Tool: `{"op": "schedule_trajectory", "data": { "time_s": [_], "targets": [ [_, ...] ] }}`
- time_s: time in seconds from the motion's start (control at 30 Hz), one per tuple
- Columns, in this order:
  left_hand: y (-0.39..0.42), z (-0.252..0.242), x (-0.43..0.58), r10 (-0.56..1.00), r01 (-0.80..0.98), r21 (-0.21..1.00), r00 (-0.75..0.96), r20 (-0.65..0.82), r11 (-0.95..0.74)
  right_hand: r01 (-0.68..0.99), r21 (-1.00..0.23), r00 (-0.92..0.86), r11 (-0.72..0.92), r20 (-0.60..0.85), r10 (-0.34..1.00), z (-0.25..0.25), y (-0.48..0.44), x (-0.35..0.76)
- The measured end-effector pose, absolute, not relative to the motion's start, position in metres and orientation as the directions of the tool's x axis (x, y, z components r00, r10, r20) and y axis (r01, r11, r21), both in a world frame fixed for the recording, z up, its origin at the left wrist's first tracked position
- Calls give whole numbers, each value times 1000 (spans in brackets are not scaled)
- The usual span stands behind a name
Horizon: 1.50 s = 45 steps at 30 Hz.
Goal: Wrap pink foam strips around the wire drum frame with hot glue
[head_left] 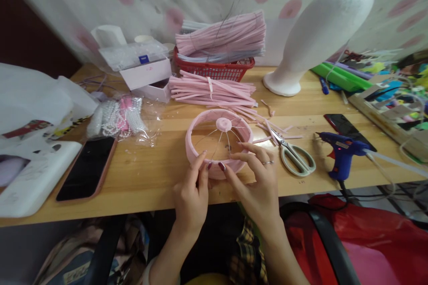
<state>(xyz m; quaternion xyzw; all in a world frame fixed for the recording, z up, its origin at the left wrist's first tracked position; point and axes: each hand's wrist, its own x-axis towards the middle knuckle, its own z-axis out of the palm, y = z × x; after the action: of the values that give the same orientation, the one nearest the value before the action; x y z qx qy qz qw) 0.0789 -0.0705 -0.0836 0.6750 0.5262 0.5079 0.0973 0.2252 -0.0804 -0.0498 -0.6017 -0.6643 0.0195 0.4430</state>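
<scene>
The pink ring (191,140) lies flat on the counter (150,178), near its front edge, with thin wire spokes (217,142) running from a small pink hub (224,124) down to the rim. Both hands work the near rim. The left hand (192,193) has its grip closed on the covered edge, thumb and fingers pinched together. The right hand (259,185) is clamped on the rim too, thumb outside and forefinger laid over the top.

As I judge it, the work goes best with the left hand holding the ring steady while the right works a short stretch at a time. Light pressure seems wise, since the spokes look easy to bend.

Scissors (296,159) lie just right of the ring, among loose pink strips (276,132). A blue glue gun (341,152) stands beyond them, its nozzle pointing toward the hands, so an elbow could catch it. A phone (87,168) lies well to the left, and a bag of pearl beads (118,118) sits behind it.
</scene>
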Motion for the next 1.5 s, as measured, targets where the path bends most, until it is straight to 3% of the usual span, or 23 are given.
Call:
{"op": "schedule_trajectory", "data": {
  "time_s": [0.97, 1.2, 1.5],
  "targets": [
    [-73, -82, 83, 798, 582, 680, -84, 597, -447, 775, -573, 178, 265, 601, 779, -53, -80, 216],
    [-70, -80, 80, 754, 610, 621, -58, 654, -492, 780, -569, 203, 260, 623, 755, -54, -79, 209],
    [-70, -80, 79, 776, 555, 704, -155, 611, -443, 763, -597, 224, 247, 604, 765, -54, -81, 210]
  ]
}}
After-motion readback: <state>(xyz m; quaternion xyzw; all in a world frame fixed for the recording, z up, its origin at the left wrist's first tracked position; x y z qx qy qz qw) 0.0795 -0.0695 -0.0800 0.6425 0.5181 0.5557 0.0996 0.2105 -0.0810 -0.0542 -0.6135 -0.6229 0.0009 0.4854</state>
